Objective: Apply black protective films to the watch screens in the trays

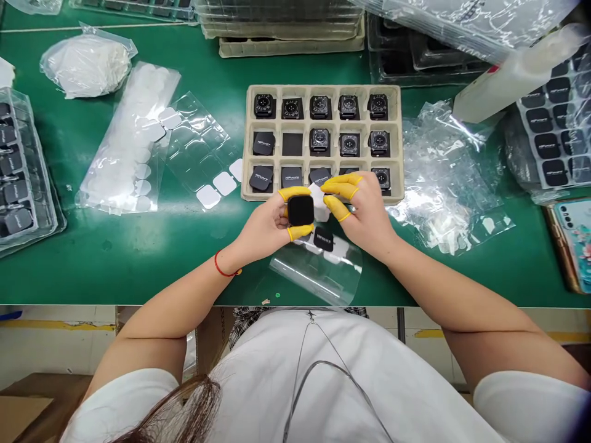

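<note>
My left hand, with yellow finger cots, grips a black square watch body by its edges, dark screen facing up. Close beside it, my right hand pinches a white cloth-like piece between cotted fingertips. Below the hands lies a clear plastic sheet with a black HiFuture label and white stickers on it. Just behind stands a beige compartment tray with several watch bodies, some sensor side up and others covered by black labels. My right hand hides part of its front row.
Left are a bag of white pads, a sleeve of round white stickers and a clear sticker sheet. Crumpled film, a white bottle, label sheets and a phone lie right. Stacked trays stand behind.
</note>
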Available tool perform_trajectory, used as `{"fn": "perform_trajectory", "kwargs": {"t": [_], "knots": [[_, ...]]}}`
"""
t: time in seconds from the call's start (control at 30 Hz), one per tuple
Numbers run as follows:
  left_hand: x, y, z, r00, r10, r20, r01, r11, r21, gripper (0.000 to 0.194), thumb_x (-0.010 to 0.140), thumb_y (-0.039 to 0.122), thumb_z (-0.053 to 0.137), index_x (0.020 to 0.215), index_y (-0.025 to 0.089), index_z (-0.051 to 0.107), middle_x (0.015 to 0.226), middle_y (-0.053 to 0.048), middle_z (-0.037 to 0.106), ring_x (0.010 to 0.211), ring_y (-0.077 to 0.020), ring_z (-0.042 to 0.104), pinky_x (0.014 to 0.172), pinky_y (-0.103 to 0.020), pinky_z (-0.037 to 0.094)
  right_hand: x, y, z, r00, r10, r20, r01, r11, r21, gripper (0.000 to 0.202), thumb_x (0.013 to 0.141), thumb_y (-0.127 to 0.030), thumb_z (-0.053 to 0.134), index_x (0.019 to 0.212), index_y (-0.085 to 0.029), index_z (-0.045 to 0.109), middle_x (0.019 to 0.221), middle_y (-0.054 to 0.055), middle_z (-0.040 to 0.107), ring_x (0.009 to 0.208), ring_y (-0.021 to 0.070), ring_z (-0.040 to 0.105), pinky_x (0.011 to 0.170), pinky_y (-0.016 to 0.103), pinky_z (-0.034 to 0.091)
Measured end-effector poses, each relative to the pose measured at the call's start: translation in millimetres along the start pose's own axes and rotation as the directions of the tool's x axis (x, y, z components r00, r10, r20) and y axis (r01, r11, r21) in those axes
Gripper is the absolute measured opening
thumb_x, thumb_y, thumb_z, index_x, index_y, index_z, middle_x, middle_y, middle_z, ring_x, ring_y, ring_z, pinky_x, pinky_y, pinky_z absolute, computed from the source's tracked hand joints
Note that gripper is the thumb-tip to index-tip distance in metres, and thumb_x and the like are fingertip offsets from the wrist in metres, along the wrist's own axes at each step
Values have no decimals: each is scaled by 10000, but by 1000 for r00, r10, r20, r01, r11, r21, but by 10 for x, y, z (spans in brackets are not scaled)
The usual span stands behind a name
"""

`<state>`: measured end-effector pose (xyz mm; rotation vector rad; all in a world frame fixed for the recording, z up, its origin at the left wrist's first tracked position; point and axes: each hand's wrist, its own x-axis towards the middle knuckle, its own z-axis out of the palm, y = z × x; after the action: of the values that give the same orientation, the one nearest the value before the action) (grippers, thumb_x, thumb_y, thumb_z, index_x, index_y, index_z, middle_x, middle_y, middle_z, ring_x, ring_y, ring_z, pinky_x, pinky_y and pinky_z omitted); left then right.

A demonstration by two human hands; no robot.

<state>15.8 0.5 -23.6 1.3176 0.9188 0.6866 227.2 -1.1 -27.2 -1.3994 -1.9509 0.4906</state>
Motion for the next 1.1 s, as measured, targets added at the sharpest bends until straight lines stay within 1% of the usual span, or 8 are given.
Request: {"fn": "perform_trajectory", "kwargs": {"t": [0.1, 0.17, 0.23, 0.47, 0.7, 0.87, 0.97, 1.1], "knots": [[-12, 40, -60, 985, 140, -102, -136, 990, 45, 603, 740, 363, 790, 1263, 269, 506, 1103, -32, 651, 959, -205, 698, 836, -347, 606, -2, -24, -190, 948, 163, 272, -212, 964, 162, 281, 849, -412, 650, 1057, -233, 711, 1091, 71, 703, 1046, 263, 601, 933, 481, 468], [-23, 49, -80, 971, 208, -120, -199, 976, 84, 626, 728, 396, 799, 1264, 274, 499, 1122, -36, 645, 983, -228, 704, 851, -377, 612, 21, -20, -272, 822, 259, 508, -440, 854, 277, 359, 793, -446, 704, 1073, -220, 711, 1039, 71, 720, 930, 243, 652, 823, 437, 529], [-29, 48, -83, 960, 249, -127, -237, 966, 105, 623, 726, 413, 800, 1254, 273, 501, 1146, -42, 637, 991, -237, 707, 845, -384, 618, 46, -9, -306, 737, 308, 601, -582, 742, 333, 355, 780, -443, 712, 1049, -211, 722, 983, 69, 735, 832, 222, 675, 735, 397, 550], [40, -22, -104, 966, 229, -123, -235, 971, -43, 625, 774, 419, 768, 1283, 269, 438, 1132, -44, 641, 1003, -225, 721, 893, -367, 611, 17, -78, -324, 909, 340, 242, -394, 890, 231, 199, 795, -312, 706, 981, -276, 770, 1001, 20, 748, 969, 241, 681, 922, 450, 532], [49, -10, -94, 971, 202, -127, -215, 971, -99, 626, 760, 407, 782, 1261, 257, 438, 1103, -36, 644, 992, -213, 723, 880, -334, 612, 36, -29, -314, 888, 342, 307, -442, 817, 370, 243, 798, -437, 715, 953, -259, 769, 978, 40, 748, 903, 237, 693, 871, 459, 564], [53, 21, -51, 973, 6, -230, -37, 991, -130, 612, 736, 391, 795, 1220, 225, 460, 1058, -35, 637, 974, -186, 706, 901, -341, 602, 61, -1, -341, 981, 103, 166, -173, 852, 495, 183, 756, -483, 757, 803, -307, 771, 998, 21, 730, 1101, 265, 629, 1034, 524, 472], [48, -18, -15, 984, -60, -165, 43, 993, -107, 574, 729, 330, 799, 1195, 226, 483, 982, -25, 642, 904, -180, 703, 816, -331, 619, 57, -46, -354, 969, 204, 141, -248, 764, 596, 267, 705, -563, 772, 782, -308, 754, 917, 18, 720, 977, 256, 661, 943, 511, 525], [-15, -73, 80, 999, -50, -5, 50, 997, -58, 561, 740, 271, 780, 1226, 239, 501, 1068, -44, 652, 865, -163, 691, 779, -308, 616, 1, -186, -246, 875, 392, 285, -480, 621, 620, 244, 701, -463, 799, 823, -260, 741, 882, 18, 723, 848, 206, 676, 840, 419, 559]]}}
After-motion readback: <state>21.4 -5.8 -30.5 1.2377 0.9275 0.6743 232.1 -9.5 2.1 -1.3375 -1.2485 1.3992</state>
